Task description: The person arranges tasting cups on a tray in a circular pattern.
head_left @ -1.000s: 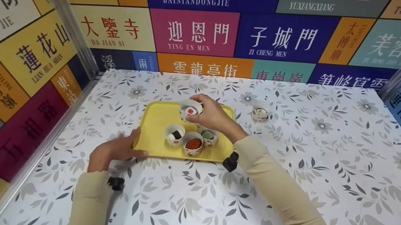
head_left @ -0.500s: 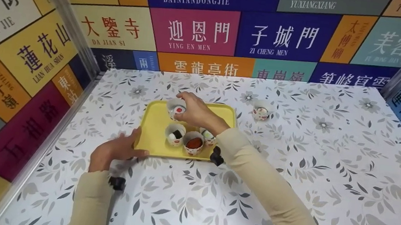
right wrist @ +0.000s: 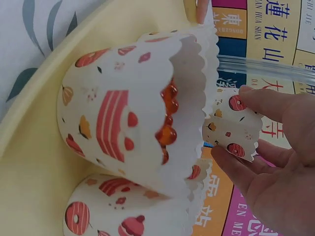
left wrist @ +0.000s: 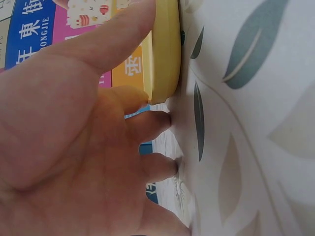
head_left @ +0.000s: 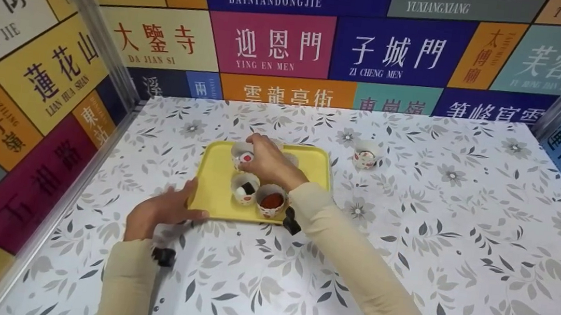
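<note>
My right hand [head_left: 272, 164] pinches a patterned paper cup [right wrist: 234, 123] between thumb and fingers at the tray's back left. Inside this cup shows a white sushi piece with a red centre [head_left: 245, 158]. My left hand [head_left: 165, 208] lies at the near left corner of the yellow tray [head_left: 214, 171], thumb along the front edge and fingers by the left side. In the left wrist view the thumb [left wrist: 123, 34] touches the tray rim. On the tray stand a cup with orange-red roe [head_left: 270, 201] and a cup with a white and black sushi piece [head_left: 244, 189].
Another cup [right wrist: 123, 211] stands beside the roe cup, hidden by the right arm in the head view. A pale cup [head_left: 291, 158] shows partly behind the right hand. One more cup [head_left: 365, 155] stands on the floral tabletop [head_left: 409, 218] right of the tray. Sign-covered panels [head_left: 272, 42] rise behind.
My right hand has moved left with the pinched cup, then lower toward the tray's back left. The arm now hides the green-filled cup. My left hand has stayed at the tray corner.
</note>
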{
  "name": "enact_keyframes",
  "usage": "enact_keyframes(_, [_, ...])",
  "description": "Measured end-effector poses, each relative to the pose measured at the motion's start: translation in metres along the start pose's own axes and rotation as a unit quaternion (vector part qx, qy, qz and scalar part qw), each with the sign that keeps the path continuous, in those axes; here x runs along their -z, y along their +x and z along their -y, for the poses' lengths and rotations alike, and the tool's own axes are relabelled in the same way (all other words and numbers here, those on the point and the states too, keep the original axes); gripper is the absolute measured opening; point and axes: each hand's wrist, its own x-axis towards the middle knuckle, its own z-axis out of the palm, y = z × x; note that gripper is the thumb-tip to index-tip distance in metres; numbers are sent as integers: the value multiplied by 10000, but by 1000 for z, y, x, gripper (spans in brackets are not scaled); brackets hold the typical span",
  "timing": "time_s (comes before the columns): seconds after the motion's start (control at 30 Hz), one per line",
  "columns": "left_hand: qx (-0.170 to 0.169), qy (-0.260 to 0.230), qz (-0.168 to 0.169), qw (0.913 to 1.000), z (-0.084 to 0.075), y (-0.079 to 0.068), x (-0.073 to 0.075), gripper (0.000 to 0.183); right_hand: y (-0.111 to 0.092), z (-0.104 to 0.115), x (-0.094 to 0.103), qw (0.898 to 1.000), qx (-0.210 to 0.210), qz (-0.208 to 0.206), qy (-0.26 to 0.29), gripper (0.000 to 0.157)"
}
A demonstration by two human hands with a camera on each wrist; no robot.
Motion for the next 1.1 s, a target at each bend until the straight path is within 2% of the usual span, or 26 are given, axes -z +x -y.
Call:
enact_keyframes(0.27, [66,-42,8,10000,0,3,-1,106,1,-3,-6,9997,221,80,-77,63])
enact_keyframes(0.4, [77,-35,20,10000,0,2,0,105,1,-2,-8,9998,142,126,-86,66])
enact_keyframes(0.63, [-141,-194,30,9997,1,-1,0,105,0,0,-11,9991,174,210,-317,68])
enact_keyframes(0.9, [-61,-207,12,9998,1,0,-1,107,1,-1,-15,9988,-111,366,-290,69])
enact_keyframes(1.1, [-72,-128,-3,9999,1,0,0,107,2,-1,-15,9989,-40,437,-159,72])
